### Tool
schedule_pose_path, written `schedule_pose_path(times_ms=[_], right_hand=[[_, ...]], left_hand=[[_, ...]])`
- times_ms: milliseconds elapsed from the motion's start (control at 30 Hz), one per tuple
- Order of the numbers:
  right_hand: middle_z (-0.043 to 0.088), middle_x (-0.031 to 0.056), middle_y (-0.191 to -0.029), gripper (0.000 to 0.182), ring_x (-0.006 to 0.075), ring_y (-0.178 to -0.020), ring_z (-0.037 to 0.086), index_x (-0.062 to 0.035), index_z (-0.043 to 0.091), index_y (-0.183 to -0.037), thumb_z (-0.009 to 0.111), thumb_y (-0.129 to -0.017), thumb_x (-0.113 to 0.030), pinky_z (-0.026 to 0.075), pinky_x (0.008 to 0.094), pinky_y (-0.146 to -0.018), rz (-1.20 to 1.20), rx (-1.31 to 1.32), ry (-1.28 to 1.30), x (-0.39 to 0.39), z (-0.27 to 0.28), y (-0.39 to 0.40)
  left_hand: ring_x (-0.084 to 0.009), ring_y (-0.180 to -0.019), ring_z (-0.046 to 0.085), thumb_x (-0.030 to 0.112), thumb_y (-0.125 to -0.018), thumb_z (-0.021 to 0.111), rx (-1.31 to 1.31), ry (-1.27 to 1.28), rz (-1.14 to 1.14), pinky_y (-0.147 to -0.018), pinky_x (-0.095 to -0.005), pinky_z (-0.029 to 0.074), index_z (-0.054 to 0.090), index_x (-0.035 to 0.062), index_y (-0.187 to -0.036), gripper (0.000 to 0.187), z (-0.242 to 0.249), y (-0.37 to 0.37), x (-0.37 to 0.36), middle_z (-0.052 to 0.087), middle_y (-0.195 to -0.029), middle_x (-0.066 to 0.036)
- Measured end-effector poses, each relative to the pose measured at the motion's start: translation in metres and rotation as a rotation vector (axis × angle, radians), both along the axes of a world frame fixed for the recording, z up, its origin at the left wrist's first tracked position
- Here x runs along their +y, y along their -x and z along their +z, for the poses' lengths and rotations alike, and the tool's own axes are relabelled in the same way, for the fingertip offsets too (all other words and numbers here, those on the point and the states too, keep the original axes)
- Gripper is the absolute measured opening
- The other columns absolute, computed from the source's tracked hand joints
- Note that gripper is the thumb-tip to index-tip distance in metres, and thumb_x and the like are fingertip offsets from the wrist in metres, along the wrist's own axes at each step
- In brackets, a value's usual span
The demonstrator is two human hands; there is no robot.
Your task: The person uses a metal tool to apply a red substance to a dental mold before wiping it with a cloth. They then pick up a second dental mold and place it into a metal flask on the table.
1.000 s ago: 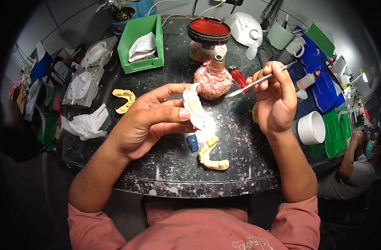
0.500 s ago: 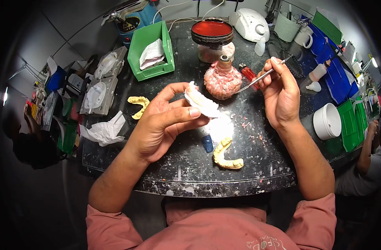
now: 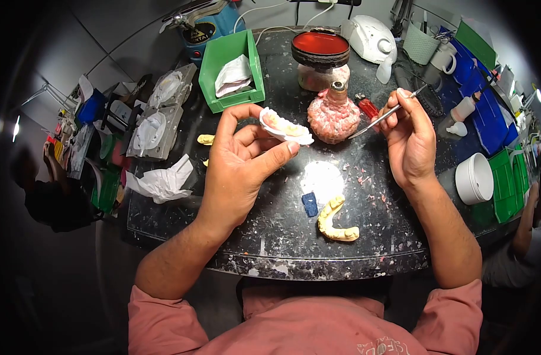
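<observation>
My left hand holds a white dental cast with a yellowish arch, pinched between thumb and fingers above the dark round table. My right hand grips a thin metal spatula like a pen; its tip points left toward a wax-crusted spirit lamp. A yellow dental cast and a small blue block lie on the table below my hands. Part of another yellow cast shows behind my left hand.
A green bin holding paper, a red-lidded jar, a red lighter, crumpled tissue, metal flasks and a white tub ring the table. Other people sit at far left and right.
My left hand lifted the white cast up and tilted it flatter. My right hand kept the spatula near the lamp. The camera view shifted so the table sits further right.
</observation>
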State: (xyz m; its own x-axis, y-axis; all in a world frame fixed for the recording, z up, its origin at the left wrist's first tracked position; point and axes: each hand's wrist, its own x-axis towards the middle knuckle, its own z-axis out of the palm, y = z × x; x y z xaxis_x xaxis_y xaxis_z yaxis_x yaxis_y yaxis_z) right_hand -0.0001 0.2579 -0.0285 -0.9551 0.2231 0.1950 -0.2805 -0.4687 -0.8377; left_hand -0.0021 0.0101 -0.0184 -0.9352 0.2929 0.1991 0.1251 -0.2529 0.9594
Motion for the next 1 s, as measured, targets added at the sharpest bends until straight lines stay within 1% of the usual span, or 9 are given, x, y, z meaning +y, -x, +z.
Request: schedule_pose_path(times_ms=[67,167,200,267,400,467,800,867,1000], right_hand=[[0.054,0.0000,-0.081,0.016,0.0067,-0.067,0.050,-0.0060,0.057,-0.089,0.053,-0.095,-0.021,0.050,0.0287,-0.073,0.003,0.004,-0.007,0.000,0.000,0.000],[0.054,0.0000,-0.081,0.016,0.0069,-0.067,0.050,-0.0060,0.057,-0.089,0.053,-0.095,-0.021,0.050,0.0287,-0.073,-0.009,0.012,-0.006,-0.002,0.002,0.000],[0.054,0.0000,-0.081,0.016,0.0068,-0.067,0.050,-0.0060,0.057,-0.089,0.053,-0.095,-0.021,0.050,0.0287,-0.073,-0.011,0.008,-0.008,-0.002,0.002,0.000],[0.054,0.0000,-0.081,0.016,0.0067,-0.067,0.050,-0.0059,0.057,-0.089,0.053,-0.095,-0.020,0.050,0.0286,-0.073,-0.012,0.004,-0.012,-0.002,0.001,0.000],[0.053,0.0002,-0.082,0.016,0.0064,-0.067,0.050,-0.0058,0.057,-0.089,0.053,-0.095,-0.021,0.051,0.0286,-0.073,-0.007,0.014,-0.010,-0.002,0.000,0.001],[0.053,0.0003,-0.082,0.016,0.0063,-0.068,0.050,-0.0057,0.057,-0.089,0.053,-0.095,-0.021,0.051,0.0286,-0.073,-0.012,0.018,-0.009,-0.001,-0.002,0.001],[0.053,-0.0001,-0.082,0.017,0.0063,-0.067,0.050,-0.0058,0.057,-0.090,0.052,-0.096,-0.021,0.051,0.0290,-0.072,0.000,0.006,0.012,0.003,-0.001,0.002],[0.053,-0.0001,-0.082,0.017,0.0063,-0.067,0.050,-0.0059,0.057,-0.090,0.052,-0.096,-0.021,0.051,0.0291,-0.072,-0.003,0.005,0.009,0.003,0.000,0.001],[0.054,0.0004,-0.082,0.018,0.0078,-0.068,0.051,-0.0048,0.057,-0.091,0.051,-0.096,-0.021,0.051,0.0296,-0.073,-0.071,0.118,-0.023,0.011,0.010,0.004]], left_hand=[[-0.0165,-0.100,0.061,-0.008,-0.081,0.067,-0.037,-0.020,0.005,-0.088,-0.0274,0.050,0.038,0.0023,-0.116,0.046,0.003,-0.001,0.001,0.061,-0.104,-0.014],[-0.0150,-0.098,0.061,-0.006,-0.082,0.067,-0.033,-0.012,0.024,-0.087,-0.0267,0.050,0.038,0.0029,-0.116,0.046,0.003,-0.002,0.002,0.061,-0.102,-0.013],[-0.0150,-0.098,0.061,-0.006,-0.082,0.067,-0.033,-0.013,0.025,-0.087,-0.0267,0.050,0.038,0.0029,-0.116,0.046,0.002,-0.002,0.001,0.061,-0.102,-0.013],[-0.0218,-0.101,0.062,-0.008,-0.083,0.064,0.025,0.047,0.025,-0.087,-0.0323,0.052,0.036,0.0031,-0.120,0.048,0.000,-0.001,0.000,0.059,-0.107,-0.017],[-0.0194,-0.099,0.062,-0.009,-0.082,0.064,0.063,0.109,0.057,-0.087,-0.0299,0.052,0.037,0.0039,-0.120,0.049,0.001,-0.002,0.000,0.059,-0.107,-0.016],[-0.0120,-0.094,0.059,-0.005,-0.081,0.069,0.077,0.101,0.090,-0.084,-0.0242,0.050,0.039,0.0056,-0.117,0.048,0.002,-0.003,0.001,0.059,-0.102,-0.009],[-0.0120,-0.096,0.059,-0.006,-0.081,0.068,0.151,0.122,0.121,-0.084,-0.0247,0.051,0.041,0.0062,-0.118,0.047,0.003,-0.005,0.003,0.056,-0.103,-0.007],[-0.0147,-0.097,0.061,-0.011,-0.080,0.065,0.150,0.163,0.132,-0.088,-0.0267,0.051,0.039,0.0046,-0.120,0.050,0.005,-0.006,0.003,0.058,-0.103,-0.011],[-0.0146,-0.096,0.061,-0.011,-0.080,0.065,0.141,0.130,0.105,-0.088,-0.0264,0.051,0.040,0.0044,-0.120,0.050,0.007,-0.007,0.004,0.058,-0.103,-0.011]])
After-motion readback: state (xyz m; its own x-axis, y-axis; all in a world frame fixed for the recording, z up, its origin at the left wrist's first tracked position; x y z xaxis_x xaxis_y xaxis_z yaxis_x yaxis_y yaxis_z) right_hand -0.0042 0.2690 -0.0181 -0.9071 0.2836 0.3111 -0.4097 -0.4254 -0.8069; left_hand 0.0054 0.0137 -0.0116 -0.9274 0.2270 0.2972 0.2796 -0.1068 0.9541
